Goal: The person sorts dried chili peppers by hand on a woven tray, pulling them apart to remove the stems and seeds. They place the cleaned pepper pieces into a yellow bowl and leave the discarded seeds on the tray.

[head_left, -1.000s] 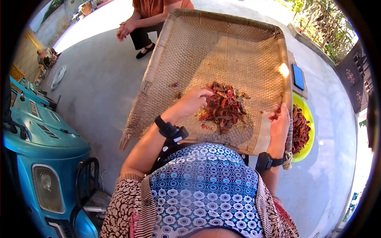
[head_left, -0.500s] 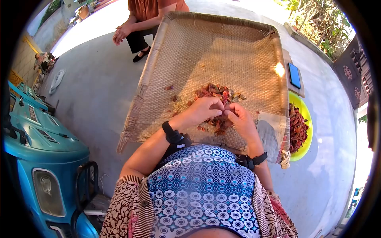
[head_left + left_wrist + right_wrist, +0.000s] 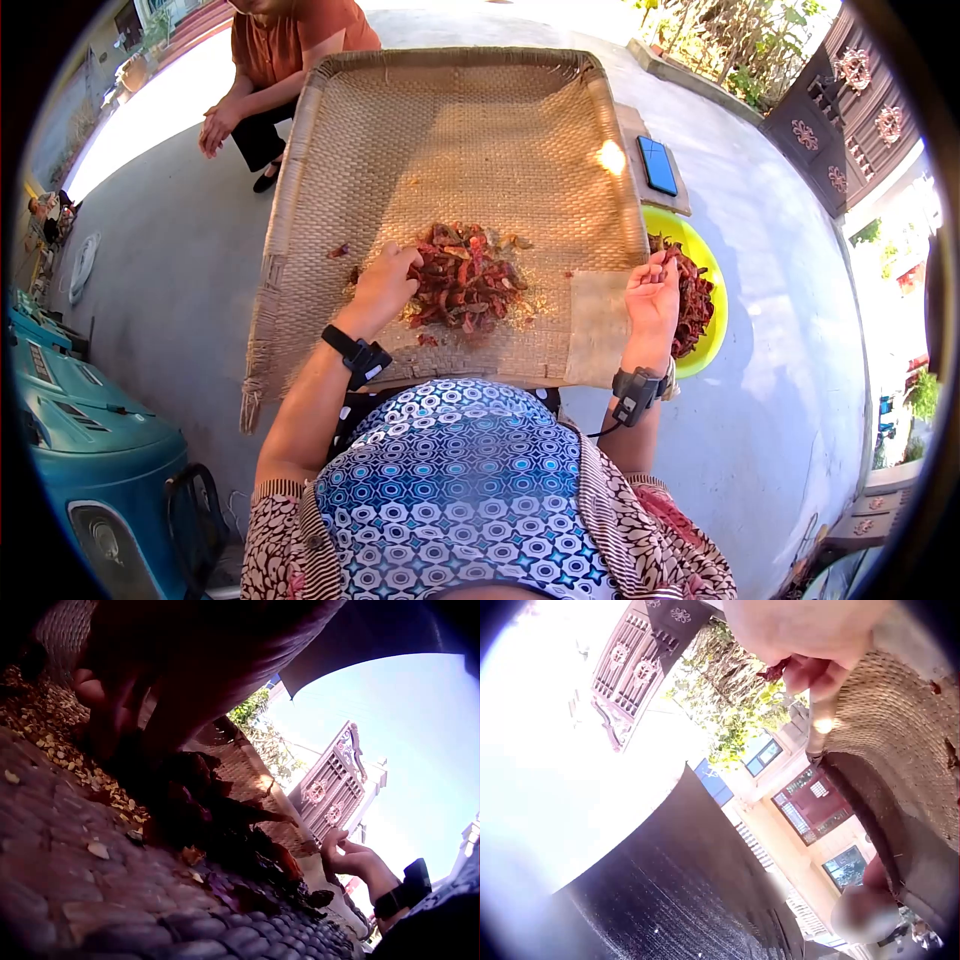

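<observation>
- Head view: one woven tray (image 3: 470,130) carries one pile of dried chillies (image 3: 468,280) close to its near edge, with two stray bits to the pile's left. The left hand (image 3: 385,285) rests on the pile's left side, fingers curled down into it. The right hand (image 3: 652,298) is at the tray's right edge, over one yellow bowl (image 3: 715,315) holding more chillies. One phone (image 3: 658,165) lies beyond the bowl. One seated person (image 3: 270,60) is cut off at the top.
- Left wrist view: the left fingertips (image 3: 90,686) touch the tray among seeds. All is in shadow, so I cannot tell whether they pinch anything.
- Right wrist view: the right fingertips (image 3: 810,671), pressed together, pinch one red chilli piece (image 3: 774,671). The rest of the hand is cut off.
</observation>
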### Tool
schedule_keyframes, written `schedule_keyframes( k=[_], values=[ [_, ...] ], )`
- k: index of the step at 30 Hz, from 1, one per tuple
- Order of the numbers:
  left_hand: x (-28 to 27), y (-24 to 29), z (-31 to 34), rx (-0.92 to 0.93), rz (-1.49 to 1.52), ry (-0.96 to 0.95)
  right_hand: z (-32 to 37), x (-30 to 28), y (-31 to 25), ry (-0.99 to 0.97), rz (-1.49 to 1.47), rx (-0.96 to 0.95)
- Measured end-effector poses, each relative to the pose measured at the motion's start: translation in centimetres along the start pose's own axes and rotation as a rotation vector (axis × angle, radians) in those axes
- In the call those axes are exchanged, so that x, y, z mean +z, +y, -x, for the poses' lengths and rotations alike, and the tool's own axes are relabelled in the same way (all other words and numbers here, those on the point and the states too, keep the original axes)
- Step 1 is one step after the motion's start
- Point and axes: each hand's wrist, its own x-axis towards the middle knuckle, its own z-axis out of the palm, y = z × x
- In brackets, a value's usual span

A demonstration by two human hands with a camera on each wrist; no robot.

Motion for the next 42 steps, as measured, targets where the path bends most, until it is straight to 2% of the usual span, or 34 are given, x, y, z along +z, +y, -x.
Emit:
schedule_keyframes(
  k=[1, 2, 4, 8, 9, 12, 14, 15, 17, 20, 25, 28, 30, 31, 34, 36, 37, 39, 42],
  values=[
    [0.0, -0.1, -0.1, 0.018, -0.015, 0.015, -0.8, -0.5, -0.6, -0.144, -0.066, 0.037],
    [0.0, -0.3, -0.2, 0.035, -0.033, 0.031, -1.4, -0.9, -1.2, -0.096, -0.126, 0.046],
    [0.1, -0.7, -0.7, 0.063, -0.050, 0.044, 0.8, 2.8, -1.1, 0.005, -0.245, 0.078],
    [-0.4, -0.4, -0.1, 0.110, 0.014, 0.179, 2.3, 2.8, 1.3, -0.415, -0.074, 0.339],
    [-0.4, -0.4, -0.1, 0.167, -0.001, 0.227, 3.0, 3.1, 2.6, -0.454, 0.183, 0.261],
    [-0.5, 0.5, -0.2, 0.064, 0.576, 0.151, 6.7, 6.1, 6.9, -0.377, 0.847, 0.184],
    [-1.6, 2.2, 0.1, 0.026, 0.762, 0.047, 7.9, 7.3, 9.5, -0.500, 1.128, 0.278],
    [-2.0, 3.0, 0.4, 0.004, 0.856, -0.005, 8.1, 7.6, 10.8, -0.582, 1.210, 0.285],
    [-2.4, 4.0, 0.8, -0.016, 0.862, -0.049, 8.2, 7.5, 13.2, -0.751, 1.376, 0.303],
    [-2.1, 4.0, 1.1, -0.019, 0.927, -0.117, 8.6, 6.8, 15.7, -0.874, 1.402, 0.335],
    [-1.1, 3.1, 1.1, -0.063, 1.235, -0.183, 9.8, 7.3, 15.8, -0.813, 1.303, 0.434],
    [-1.9, 4.1, 1.6, -0.128, 1.237, -0.155, 9.3, 7.1, 14.6, -0.726, 1.287, 0.388],
    [-1.5, 2.9, 1.1, -0.034, 0.837, -0.091, 7.9, 6.6, 12.8, -0.632, 1.326, 0.283],
    [-1.2, 2.1, 1.0, 0.008, 0.636, -0.059, 7.5, 6.5, 11.8, -0.515, 1.222, 0.204],
    [0.3, 0.0, 1.2, 0.097, 0.348, 0.021, 5.6, 6.1, 7.7, -0.244, 0.948, -0.008],
    [0.6, 0.3, 1.3, 0.090, 0.303, 0.089, 3.9, 5.3, 5.0, -0.104, 0.727, -0.104],
    [0.8, 0.5, 1.4, 0.085, 0.280, 0.122, 3.1, 4.7, 3.7, -0.122, 0.605, -0.112],
    [0.8, 0.5, 1.3, 0.106, 0.248, 0.060, 2.4, 4.1, 2.2, -0.155, 0.365, -0.128],
    [0.4, 1.4, 1.4, 0.079, 0.162, 0.026, 2.7, 3.5, 3.0, -0.129, 0.451, -0.069]
  ],
)
